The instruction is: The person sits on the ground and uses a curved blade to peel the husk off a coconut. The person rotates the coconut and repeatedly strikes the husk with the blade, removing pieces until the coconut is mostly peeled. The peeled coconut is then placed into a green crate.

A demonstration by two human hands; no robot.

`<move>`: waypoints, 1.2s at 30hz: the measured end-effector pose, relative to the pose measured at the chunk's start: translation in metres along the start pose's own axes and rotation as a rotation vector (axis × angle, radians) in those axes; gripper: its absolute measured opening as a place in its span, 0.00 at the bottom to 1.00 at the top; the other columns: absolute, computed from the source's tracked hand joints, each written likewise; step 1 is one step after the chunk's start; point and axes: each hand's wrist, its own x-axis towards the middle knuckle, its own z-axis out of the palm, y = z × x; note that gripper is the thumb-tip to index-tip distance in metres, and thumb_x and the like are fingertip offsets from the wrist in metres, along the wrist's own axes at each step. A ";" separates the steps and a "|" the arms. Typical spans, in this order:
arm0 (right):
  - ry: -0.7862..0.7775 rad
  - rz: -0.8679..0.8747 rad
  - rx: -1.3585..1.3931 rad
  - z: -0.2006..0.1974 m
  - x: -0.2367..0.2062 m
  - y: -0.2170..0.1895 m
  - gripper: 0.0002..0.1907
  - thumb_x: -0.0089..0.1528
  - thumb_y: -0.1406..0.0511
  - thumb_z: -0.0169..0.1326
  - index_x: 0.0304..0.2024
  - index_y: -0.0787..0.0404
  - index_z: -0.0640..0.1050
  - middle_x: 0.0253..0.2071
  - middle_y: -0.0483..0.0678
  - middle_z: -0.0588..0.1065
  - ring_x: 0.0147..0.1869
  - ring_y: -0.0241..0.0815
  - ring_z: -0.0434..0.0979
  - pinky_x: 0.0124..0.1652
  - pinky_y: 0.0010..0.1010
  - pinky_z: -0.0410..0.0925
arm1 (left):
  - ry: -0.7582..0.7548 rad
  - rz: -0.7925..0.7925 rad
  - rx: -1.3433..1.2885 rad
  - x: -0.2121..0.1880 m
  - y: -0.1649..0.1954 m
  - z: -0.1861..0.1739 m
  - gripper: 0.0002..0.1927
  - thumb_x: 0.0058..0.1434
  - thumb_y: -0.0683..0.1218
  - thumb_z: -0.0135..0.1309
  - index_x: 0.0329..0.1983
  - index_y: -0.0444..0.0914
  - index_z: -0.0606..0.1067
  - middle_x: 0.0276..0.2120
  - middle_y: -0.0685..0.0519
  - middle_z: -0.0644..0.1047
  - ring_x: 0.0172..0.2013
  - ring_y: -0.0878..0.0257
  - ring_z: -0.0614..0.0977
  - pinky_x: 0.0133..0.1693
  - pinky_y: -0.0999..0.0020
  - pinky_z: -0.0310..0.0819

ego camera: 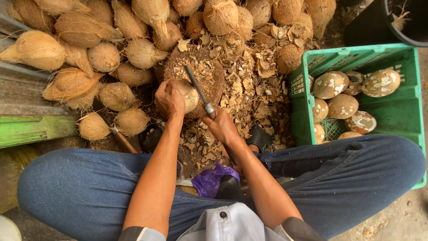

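Left hand (169, 99) gripped the coconut (188, 94) on the wooden block (209, 76); right hand (221, 126) clenched the blade (199, 91); short, outward strokes seemed safest

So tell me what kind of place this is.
Probably a coconut-processing yard or small workshop. A heap of husked coconuts lies ahead, shell chips litter the ground, and a green crate holds peeled ones. The left hand steadies a coconut; the right hand holds a blade.

1. Coconut-processing yard, work done seated on bare ground.
2. Husked coconut heap (111, 49) from 10 to 12 o'clock.
3. Shell chips (254, 89) litter the centre.
4. Green crate (401, 111) of peeled nuts (342, 106) at 3 o'clock.
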 end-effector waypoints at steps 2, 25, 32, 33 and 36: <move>0.006 -0.008 0.018 -0.003 -0.003 0.000 0.13 0.66 0.59 0.52 0.30 0.57 0.74 0.19 0.41 0.65 0.18 0.34 0.60 0.21 0.31 0.61 | -0.061 -0.007 0.023 -0.002 0.002 -0.002 0.15 0.64 0.57 0.49 0.34 0.47 0.82 0.28 0.57 0.81 0.26 0.62 0.77 0.32 0.61 0.69; 0.114 -0.077 0.223 0.012 0.014 0.023 0.20 0.66 0.56 0.54 0.24 0.55 0.66 0.15 0.43 0.64 0.15 0.34 0.59 0.18 0.30 0.60 | -0.132 0.057 -0.051 0.030 -0.032 -0.003 0.18 0.65 0.56 0.48 0.37 0.40 0.82 0.42 0.48 0.77 0.40 0.56 0.79 0.44 0.54 0.75; 0.177 -0.280 0.121 0.020 0.016 0.031 0.17 0.67 0.57 0.54 0.26 0.55 0.69 0.21 0.38 0.66 0.20 0.29 0.64 0.23 0.26 0.67 | -0.109 0.109 -0.033 0.030 -0.031 -0.003 0.19 0.63 0.56 0.50 0.38 0.39 0.82 0.39 0.48 0.78 0.39 0.56 0.78 0.43 0.56 0.72; 0.206 -0.274 0.163 0.020 0.015 0.031 0.14 0.66 0.58 0.53 0.27 0.53 0.71 0.21 0.38 0.68 0.19 0.29 0.64 0.21 0.26 0.65 | -0.109 0.109 -0.033 0.030 -0.030 -0.003 0.18 0.63 0.56 0.50 0.38 0.39 0.83 0.39 0.48 0.79 0.39 0.56 0.78 0.43 0.56 0.72; 0.230 -0.234 0.285 0.025 0.015 0.030 0.18 0.68 0.58 0.52 0.24 0.56 0.68 0.19 0.41 0.67 0.17 0.32 0.60 0.18 0.29 0.58 | -0.079 0.049 0.015 0.029 -0.030 -0.003 0.18 0.62 0.56 0.50 0.39 0.41 0.84 0.40 0.46 0.77 0.39 0.54 0.78 0.44 0.55 0.71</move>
